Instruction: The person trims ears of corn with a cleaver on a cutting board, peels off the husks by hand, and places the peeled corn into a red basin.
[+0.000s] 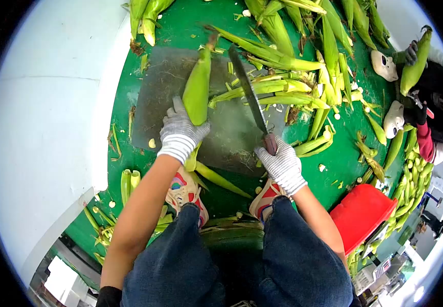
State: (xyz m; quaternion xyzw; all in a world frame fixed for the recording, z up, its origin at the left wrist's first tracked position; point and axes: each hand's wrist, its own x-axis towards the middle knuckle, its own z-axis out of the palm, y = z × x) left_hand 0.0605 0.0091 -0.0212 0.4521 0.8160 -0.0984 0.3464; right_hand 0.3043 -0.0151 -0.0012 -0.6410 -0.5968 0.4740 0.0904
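Observation:
My left hand point(182, 130), in a grey-and-white knit glove, is closed around the lower end of an ear of corn point(197, 92) in its green husk. The ear points away from me, with its dark silk end at the top. My right hand point(281, 162), gloved the same way, grips the brown handle of a long knife point(250, 89). Its blade slants up and left, apart from the ear. Both are over a grey mat point(162, 84) on the green floor. Cut husk leaves and stalk pieces point(282, 92) lie to the right of the blade.
More unhusked corn point(277, 30) lies at the far side. At right, a co-worker's gloved hand point(411, 52) holds another ear. A red bin point(363, 215) stands near my right arm, beside a corn pile point(413, 189). A white wall point(52, 102) runs along the left.

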